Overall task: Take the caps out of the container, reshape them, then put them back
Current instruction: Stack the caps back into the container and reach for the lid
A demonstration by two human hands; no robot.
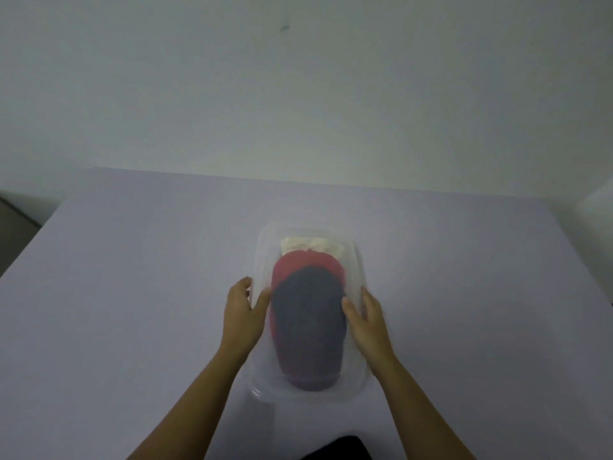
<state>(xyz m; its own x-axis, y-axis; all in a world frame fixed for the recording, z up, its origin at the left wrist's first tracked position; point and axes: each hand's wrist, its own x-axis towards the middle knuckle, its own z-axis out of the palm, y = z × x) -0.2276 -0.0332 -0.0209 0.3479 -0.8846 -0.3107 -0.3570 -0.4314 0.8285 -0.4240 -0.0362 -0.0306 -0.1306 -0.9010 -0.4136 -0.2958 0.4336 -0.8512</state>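
Note:
A clear plastic container point(300, 228) stands lengthwise in the middle of the table. Three caps lie stacked inside it: a grey-blue cap point(308, 327) on top and nearest me, a red cap point(303, 264) under it, and a white cap point(310, 244) at the far end. My left hand point(241, 315) is at the container's left wall, thumb inside by the grey-blue cap, fingers outside. My right hand point(366, 318) mirrors it at the right wall, thumb inside touching the cap's edge. The image is blurred.
The pale lilac table point(132, 293) reaches to a white wall behind. A dark object point(338, 449) shows at the bottom edge, close to my body. The table's left edge drops to a darker floor area point(16, 227).

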